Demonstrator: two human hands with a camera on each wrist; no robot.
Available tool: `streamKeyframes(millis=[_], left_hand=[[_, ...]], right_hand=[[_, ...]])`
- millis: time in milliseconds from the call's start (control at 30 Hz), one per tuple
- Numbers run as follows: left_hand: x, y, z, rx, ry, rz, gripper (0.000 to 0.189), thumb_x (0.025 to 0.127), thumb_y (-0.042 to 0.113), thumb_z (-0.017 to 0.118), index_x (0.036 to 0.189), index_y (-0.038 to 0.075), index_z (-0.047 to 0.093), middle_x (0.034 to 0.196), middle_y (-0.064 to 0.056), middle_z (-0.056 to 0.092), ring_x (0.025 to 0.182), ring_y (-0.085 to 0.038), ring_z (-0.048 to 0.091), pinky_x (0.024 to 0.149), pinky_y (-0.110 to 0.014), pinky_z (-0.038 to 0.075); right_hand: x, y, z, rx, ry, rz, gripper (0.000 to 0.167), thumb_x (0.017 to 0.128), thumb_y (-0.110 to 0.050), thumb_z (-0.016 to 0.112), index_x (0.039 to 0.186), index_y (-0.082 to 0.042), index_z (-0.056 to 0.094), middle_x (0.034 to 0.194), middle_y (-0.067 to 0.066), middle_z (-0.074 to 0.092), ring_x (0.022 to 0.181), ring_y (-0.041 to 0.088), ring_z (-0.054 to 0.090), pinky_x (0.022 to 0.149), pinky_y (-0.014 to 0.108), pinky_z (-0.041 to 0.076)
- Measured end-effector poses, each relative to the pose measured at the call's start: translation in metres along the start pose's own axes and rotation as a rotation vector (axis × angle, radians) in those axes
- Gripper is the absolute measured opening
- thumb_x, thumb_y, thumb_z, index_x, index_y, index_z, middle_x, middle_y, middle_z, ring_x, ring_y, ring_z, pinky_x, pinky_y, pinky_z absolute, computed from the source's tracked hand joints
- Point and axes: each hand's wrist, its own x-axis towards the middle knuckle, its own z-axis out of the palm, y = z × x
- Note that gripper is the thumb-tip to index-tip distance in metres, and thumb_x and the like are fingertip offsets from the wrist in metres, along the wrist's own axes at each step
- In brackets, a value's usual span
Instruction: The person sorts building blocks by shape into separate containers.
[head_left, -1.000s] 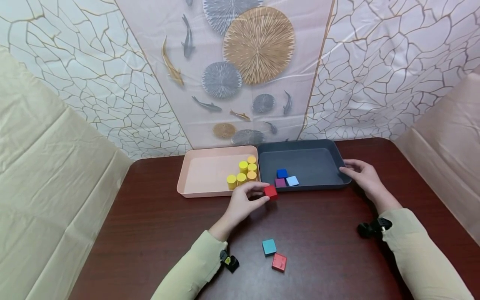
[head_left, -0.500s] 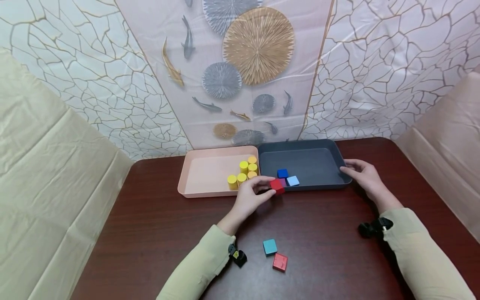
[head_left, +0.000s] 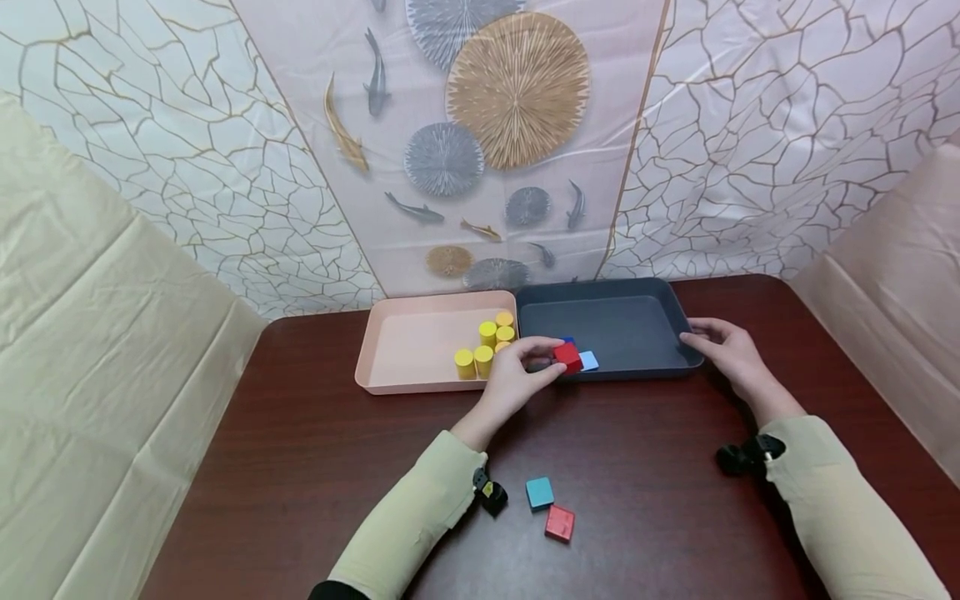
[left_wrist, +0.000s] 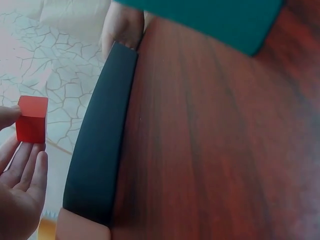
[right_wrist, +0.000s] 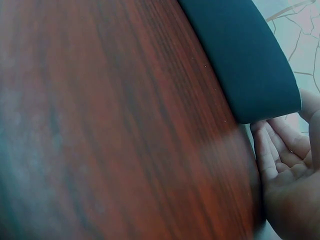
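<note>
My left hand [head_left: 517,375] pinches a red cube [head_left: 567,357] between thumb and fingers, over the front left part of the dark grey tray [head_left: 622,321]. In the left wrist view the red cube [left_wrist: 32,120] shows above the tray's rim level. Beneath it in the head view, a blue cube [head_left: 569,340] is mostly covered and a light blue cube [head_left: 589,361] partly so. My right hand [head_left: 731,358] grips the right end of the dark tray, thumb at the rim and fingers along the outside, as the right wrist view shows of the hand [right_wrist: 292,175].
A pink tray [head_left: 405,342] adjoins the dark one on the left, with several yellow cylinders [head_left: 465,363] at its right side. Nearer on the brown table [head_left: 300,483] lie a teal cube [head_left: 539,493] and another red cube [head_left: 559,523]. A patterned cloth [head_left: 517,225] hangs behind.
My left hand has carried the red cube right and away from me, from in front of the trays to over the dark tray. The right hand stays at the tray's end.
</note>
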Motion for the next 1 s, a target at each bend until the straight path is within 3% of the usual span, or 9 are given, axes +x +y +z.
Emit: streamKeyframes(millis=[567, 800, 1000], left_hand=[[0.025, -0.001, 0.020, 0.063, 0.026, -0.019, 0.033, 0.094, 0.012, 0.082, 0.127, 0.011, 0.077, 0.125, -0.012, 0.078, 0.110, -0.024, 0.077, 0.097, -0.027, 0.061], [0.035, -0.002, 0.023, 0.072, 0.028, -0.016, 0.032, 0.095, 0.013, 0.081, 0.127, 0.010, 0.077, 0.124, -0.013, 0.078, 0.111, -0.025, 0.077, 0.088, -0.026, 0.064], [0.042, -0.003, 0.026, 0.124, 0.034, -0.018, 0.031, 0.096, 0.013, 0.081, 0.127, 0.010, 0.077, 0.125, -0.012, 0.078, 0.112, -0.024, 0.077, 0.096, -0.028, 0.062]], right_hand=[[0.003, 0.004, -0.001, -0.034, -0.004, 0.017, 0.059, 0.107, -0.024, 0.064, 0.150, 0.014, 0.049, 0.094, -0.037, 0.054, 0.087, -0.018, 0.054, 0.073, 0.007, 0.050], [0.003, 0.002, -0.001, -0.010, -0.004, 0.009, 0.062, 0.106, -0.028, 0.066, 0.150, 0.013, 0.050, 0.098, -0.033, 0.057, 0.086, -0.015, 0.057, 0.073, 0.008, 0.051], [0.001, 0.001, -0.002, -0.023, -0.011, 0.014, 0.062, 0.106, -0.030, 0.066, 0.149, 0.012, 0.051, 0.095, -0.036, 0.056, 0.085, -0.014, 0.057, 0.072, 0.008, 0.051]])
